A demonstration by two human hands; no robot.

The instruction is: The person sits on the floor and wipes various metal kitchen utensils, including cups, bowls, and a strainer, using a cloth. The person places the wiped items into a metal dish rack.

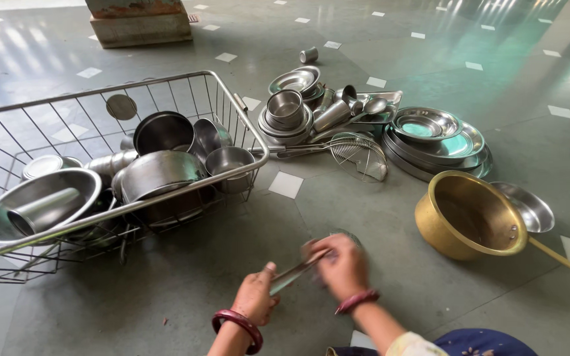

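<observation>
My left hand (255, 298) holds the near end of a long, flat steel utensil (291, 274) that slants up to the right. My right hand (339, 264) is closed around its far end, blurred by motion, low over the grey floor. Something round and metallic (346, 235) shows just behind the right hand; I cannot tell what it is. Both wrists wear red bangles. The wire basket (166, 86) lies to the upper left of the hands and the brass pot (471, 214) to the right.
The wire basket holds several steel bowls, pots and tumblers. Steel plates (443, 148), bowls (288, 112), a wire skimmer (361, 155) and a small cup (309, 55) lie on the floor behind. A steel ladle (529, 206) leans on the brass pot. A stone block (138, 23) stands at the back.
</observation>
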